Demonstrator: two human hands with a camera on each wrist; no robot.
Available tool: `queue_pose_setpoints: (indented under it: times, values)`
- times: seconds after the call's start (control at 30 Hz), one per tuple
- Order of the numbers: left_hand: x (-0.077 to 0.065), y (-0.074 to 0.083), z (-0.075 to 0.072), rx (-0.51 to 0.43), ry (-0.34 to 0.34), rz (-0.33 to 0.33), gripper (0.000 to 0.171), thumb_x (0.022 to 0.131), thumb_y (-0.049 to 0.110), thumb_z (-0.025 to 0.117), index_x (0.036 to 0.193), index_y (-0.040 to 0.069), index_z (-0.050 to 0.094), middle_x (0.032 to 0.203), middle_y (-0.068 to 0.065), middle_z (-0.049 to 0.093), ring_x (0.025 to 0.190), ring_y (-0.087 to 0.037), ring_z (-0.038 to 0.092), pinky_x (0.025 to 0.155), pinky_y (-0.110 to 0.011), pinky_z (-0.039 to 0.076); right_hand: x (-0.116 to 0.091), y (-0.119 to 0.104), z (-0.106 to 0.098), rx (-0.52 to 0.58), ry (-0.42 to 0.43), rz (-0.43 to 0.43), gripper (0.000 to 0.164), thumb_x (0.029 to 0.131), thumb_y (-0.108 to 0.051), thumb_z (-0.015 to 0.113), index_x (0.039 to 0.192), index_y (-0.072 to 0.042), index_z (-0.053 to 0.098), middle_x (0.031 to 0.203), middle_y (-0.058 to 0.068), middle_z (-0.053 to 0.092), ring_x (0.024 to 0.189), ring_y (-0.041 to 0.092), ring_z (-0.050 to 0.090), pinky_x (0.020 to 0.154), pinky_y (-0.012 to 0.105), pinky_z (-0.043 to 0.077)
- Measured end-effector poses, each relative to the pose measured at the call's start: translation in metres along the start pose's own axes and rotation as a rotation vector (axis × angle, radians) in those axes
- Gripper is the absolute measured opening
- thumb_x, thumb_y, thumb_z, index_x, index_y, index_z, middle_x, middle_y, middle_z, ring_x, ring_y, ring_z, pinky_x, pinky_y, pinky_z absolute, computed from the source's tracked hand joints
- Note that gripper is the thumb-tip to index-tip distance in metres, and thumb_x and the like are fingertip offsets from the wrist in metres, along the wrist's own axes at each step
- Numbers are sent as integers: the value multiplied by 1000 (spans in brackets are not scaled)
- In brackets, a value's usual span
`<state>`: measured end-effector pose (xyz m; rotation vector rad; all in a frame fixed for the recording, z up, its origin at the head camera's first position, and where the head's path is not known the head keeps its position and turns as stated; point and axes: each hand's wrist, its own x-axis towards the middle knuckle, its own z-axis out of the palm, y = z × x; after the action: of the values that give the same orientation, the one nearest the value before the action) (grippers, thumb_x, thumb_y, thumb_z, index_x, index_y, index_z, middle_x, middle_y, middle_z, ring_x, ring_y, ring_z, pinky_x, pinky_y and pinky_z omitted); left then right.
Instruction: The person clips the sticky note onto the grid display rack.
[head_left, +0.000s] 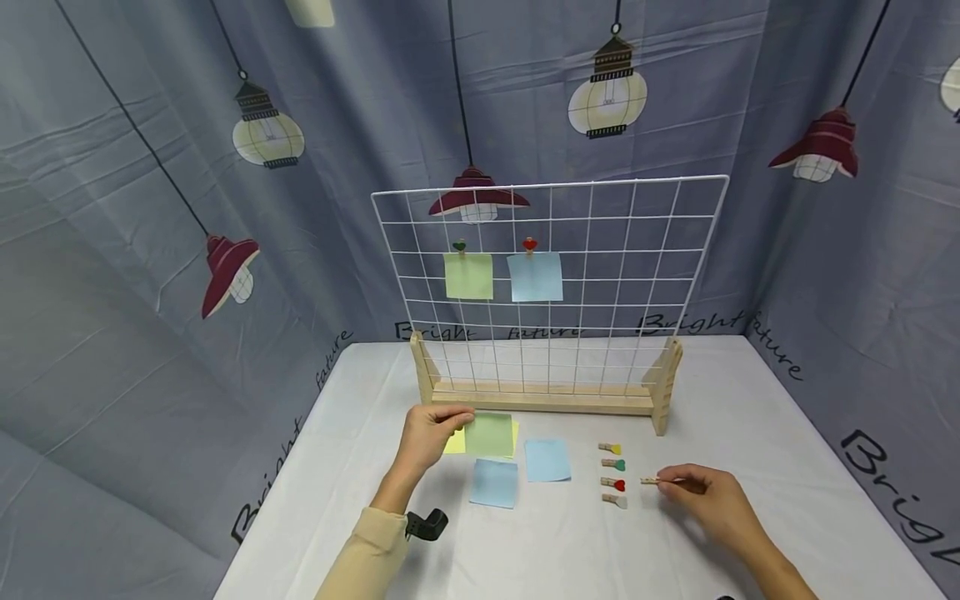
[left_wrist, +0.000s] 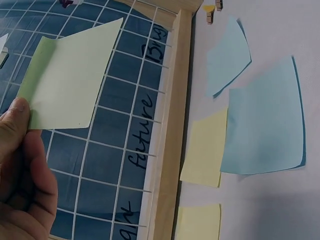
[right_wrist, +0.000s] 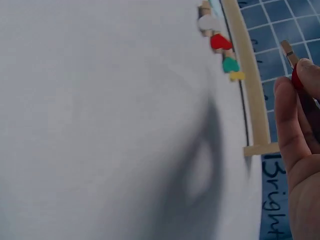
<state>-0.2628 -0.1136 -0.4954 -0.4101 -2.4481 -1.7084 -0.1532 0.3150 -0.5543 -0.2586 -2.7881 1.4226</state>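
My left hand [head_left: 424, 437] pinches a green sticky note [head_left: 488, 435] by its edge, thumb against the green strip in the left wrist view. In the head view, yellow paper [head_left: 454, 444] shows behind that note. Two blue notes, one nearer [head_left: 494, 483] and one farther right [head_left: 548, 461], lie on the table close by. Between thumb and fingers, my right hand [head_left: 708, 498] holds a small wooden clothespin [right_wrist: 287, 51] with a red piece on it, partly covered by the fingers. Beside it lies a column of clothespins with yellow, green, red [head_left: 613, 484] and white tops.
A white wire grid [head_left: 600, 250] stands in a wooden base [head_left: 540, 402] at the back of the white table [head_left: 750, 417]. Clothespins with heart tops fix a green note [head_left: 468, 279] and a blue note [head_left: 536, 280] to it. A printed curtain [head_left: 337, 208] hangs behind.
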Motion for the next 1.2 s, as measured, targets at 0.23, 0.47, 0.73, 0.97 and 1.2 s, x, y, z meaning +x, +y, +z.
queue_pose_setpoints:
  times: [0.23, 0.47, 0.73, 0.97, 1.2]
  values:
    - [5, 4, 1, 13, -32, 36, 21, 92, 23, 78, 106, 8, 82, 100, -9, 81, 83, -11, 71, 72, -25, 57, -1, -21, -8, 24, 47, -89, 23, 92, -21, 80, 109, -7, 76, 111, 10, 76, 87, -3, 66, 74, 19, 57]
    - [10, 10, 3, 19, -59, 58, 21, 95, 24, 75, 111, 12, 82, 108, -8, 80, 94, -16, 75, 78, -25, 59, 0, -27, -13, 35, 50, -107, 24, 93, -19, 78, 113, -5, 75, 110, 9, 77, 87, -4, 66, 75, 19, 58]
    - [13, 14, 4, 51, -33, 89, 18, 96, 20, 73, 112, 17, 82, 111, -4, 79, 97, -16, 73, 80, -23, 58, 4, -37, -19, 21, 60, -164, 20, 95, -17, 76, 113, -9, 75, 110, 9, 78, 90, -4, 66, 77, 19, 58]
    - [17, 22, 6, 125, -57, 122, 21, 98, 14, 70, 116, 15, 80, 116, -5, 77, 85, -13, 66, 69, -21, 53, 4, -43, -23, 22, 71, -190, 20, 95, -17, 75, 113, -9, 76, 110, 10, 78, 91, -7, 66, 77, 18, 58]
    - [21, 31, 10, 156, -113, 84, 22, 100, 11, 68, 117, 16, 79, 114, -5, 78, 87, -13, 72, 71, -23, 58, 4, -47, -26, 25, 82, -191, 22, 95, -19, 76, 115, -8, 76, 109, 10, 78, 90, -7, 65, 76, 17, 57]
